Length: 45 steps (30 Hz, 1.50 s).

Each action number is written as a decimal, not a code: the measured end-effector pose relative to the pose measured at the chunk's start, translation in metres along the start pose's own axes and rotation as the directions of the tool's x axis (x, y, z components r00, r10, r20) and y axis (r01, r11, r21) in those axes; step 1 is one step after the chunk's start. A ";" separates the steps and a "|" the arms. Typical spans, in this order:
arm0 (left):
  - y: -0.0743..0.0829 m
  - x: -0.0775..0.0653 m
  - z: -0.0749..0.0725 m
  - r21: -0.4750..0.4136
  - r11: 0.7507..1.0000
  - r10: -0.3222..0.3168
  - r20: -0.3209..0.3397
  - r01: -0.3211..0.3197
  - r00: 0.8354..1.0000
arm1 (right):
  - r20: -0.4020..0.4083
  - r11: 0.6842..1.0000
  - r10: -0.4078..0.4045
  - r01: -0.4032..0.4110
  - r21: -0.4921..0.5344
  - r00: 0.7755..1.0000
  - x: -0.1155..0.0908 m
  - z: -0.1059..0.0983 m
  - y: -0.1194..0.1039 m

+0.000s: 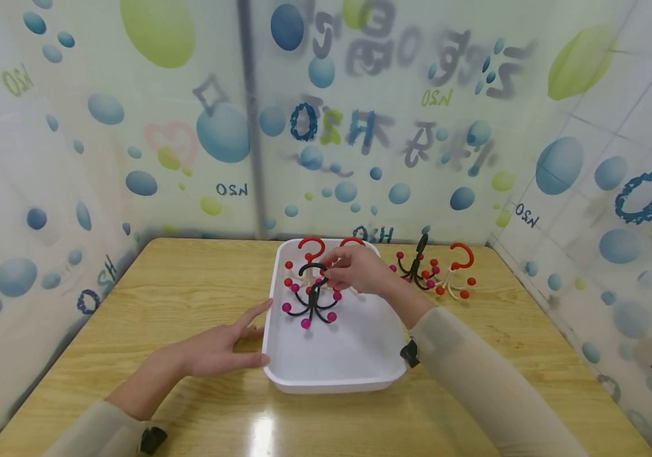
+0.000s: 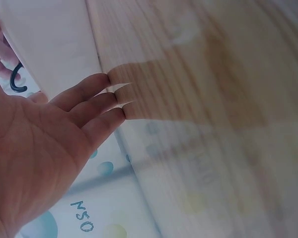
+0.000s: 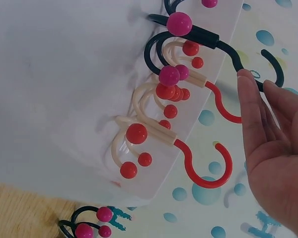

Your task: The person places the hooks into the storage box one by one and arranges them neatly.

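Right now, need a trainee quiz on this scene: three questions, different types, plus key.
1. Multiple choice: the right hand pinches which part of the black multi-armed hanger with pink ball tips? A) a ball tip B) the curved hook C) none
2. True or false: the left hand grips a hanger.
3. Count: how many hangers are visible on the yellowish wood-grain table, to the right of the white rectangular tray?

Key:
1. B
2. False; it touches the tray's left side.
3. Two: a black one and a cream one with a red hook.
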<state>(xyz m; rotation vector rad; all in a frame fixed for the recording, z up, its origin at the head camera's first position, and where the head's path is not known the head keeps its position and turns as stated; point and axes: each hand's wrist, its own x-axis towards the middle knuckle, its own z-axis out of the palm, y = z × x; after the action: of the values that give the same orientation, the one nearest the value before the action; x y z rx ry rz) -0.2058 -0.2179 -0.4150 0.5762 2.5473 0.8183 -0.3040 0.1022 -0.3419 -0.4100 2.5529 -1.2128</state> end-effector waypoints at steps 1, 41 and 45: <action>0.000 0.000 0.000 0.000 1.000 0.002 0.000 -0.002 1.000 | 0.001 1.000 -0.001 0.001 -0.002 1.000 -0.001 -0.001 0.000; 0.001 -0.001 0.000 -0.020 1.000 -0.010 -0.004 0.010 1.000 | -0.175 0.998 -0.034 0.044 0.050 0.984 -0.111 -0.072 0.093; 0.002 -0.001 0.000 -0.022 1.000 -0.009 -0.002 0.009 1.000 | -0.179 0.998 -0.044 0.053 0.045 0.983 -0.120 -0.074 0.104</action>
<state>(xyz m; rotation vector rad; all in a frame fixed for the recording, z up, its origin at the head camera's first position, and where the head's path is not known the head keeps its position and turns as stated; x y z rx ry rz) -0.2043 -0.2170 -0.4135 0.5562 2.5379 0.8433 -0.2353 0.2616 -0.3627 -0.3702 2.6689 -1.3851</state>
